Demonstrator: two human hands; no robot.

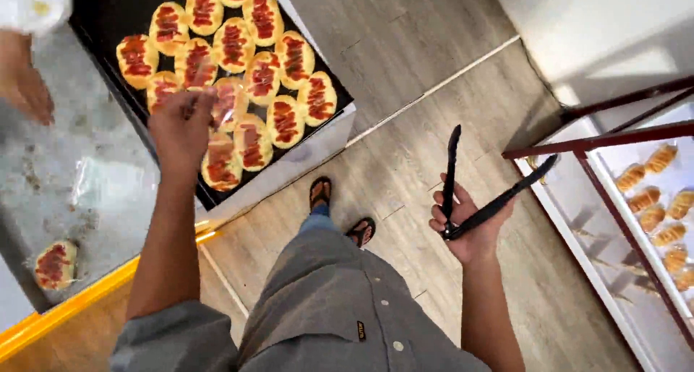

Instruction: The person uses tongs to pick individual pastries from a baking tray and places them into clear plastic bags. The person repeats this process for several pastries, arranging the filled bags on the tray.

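- Black tray (108,25): on the counter, filled with round buns (264,75) topped red.
- Display case (636,220): at right, holds golden rolls (654,216).
- Black tongs (481,191): arms apart, over the floor.
- Right hand (470,231): clasped round the tongs' hinge end.
- Left hand (181,130): over the tray, fingers pinching a clear wrapper (224,101).

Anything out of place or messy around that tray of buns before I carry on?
One bun lies alone on the grey counter, well apart from the black tray where the others sit in rows. Crumbs are scattered on the counter nearby. The left hand hovers over the tray; the right hand holds open black tongs.
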